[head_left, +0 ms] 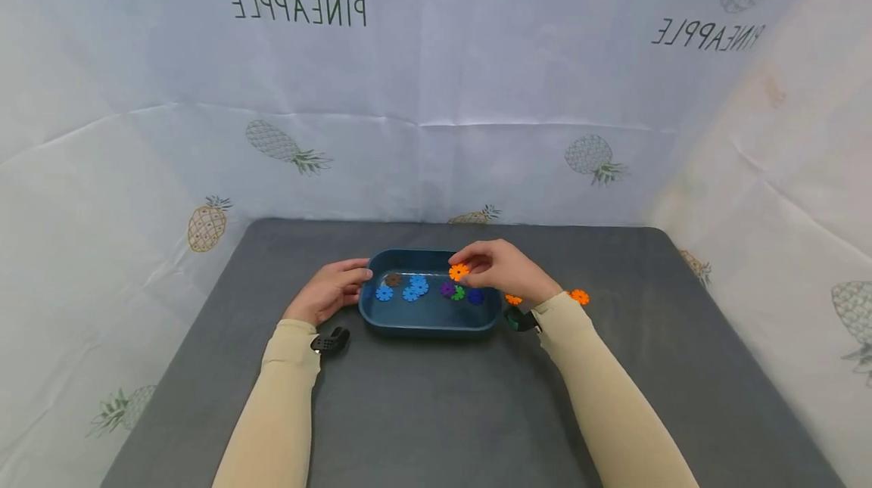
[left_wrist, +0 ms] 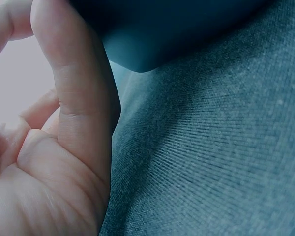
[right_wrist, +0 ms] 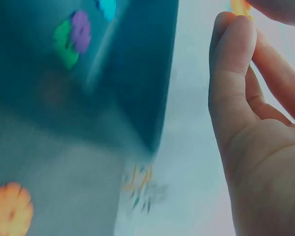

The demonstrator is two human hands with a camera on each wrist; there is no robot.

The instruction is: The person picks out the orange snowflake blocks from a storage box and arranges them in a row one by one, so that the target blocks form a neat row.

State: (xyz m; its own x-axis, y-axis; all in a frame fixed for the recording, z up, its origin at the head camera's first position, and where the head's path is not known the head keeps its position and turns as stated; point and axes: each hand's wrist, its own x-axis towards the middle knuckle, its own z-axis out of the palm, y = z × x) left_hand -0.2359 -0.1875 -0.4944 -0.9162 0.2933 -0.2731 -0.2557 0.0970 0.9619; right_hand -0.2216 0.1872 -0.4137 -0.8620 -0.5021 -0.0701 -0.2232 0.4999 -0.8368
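Observation:
A dark teal tray (head_left: 429, 332) sits on the table, and my left hand (head_left: 327, 293) grips its left end with the thumb over the rim. My right hand (head_left: 509, 271) pinches an orange notched plastic disc (head_left: 459, 272) between thumb and fingers, above the tray's right part. Inside the tray at left lie a brown disc (head_left: 393, 281) and several light blue discs (head_left: 411, 293). Toward the right are a purple disc (head_left: 447, 289), a green disc (head_left: 459, 293) and a dark blue disc (head_left: 475, 296). The left wrist view shows the thumb (left_wrist: 81, 98) beside the tray's dark wall (left_wrist: 142, 49).
On the grey table (head_left: 422, 405), right of the tray, lie an orange disc (head_left: 513, 299) partly hidden by my right wrist and another orange disc (head_left: 580, 296). White cloth (head_left: 490, 87) printed with pineapples hangs behind the table and at both sides.

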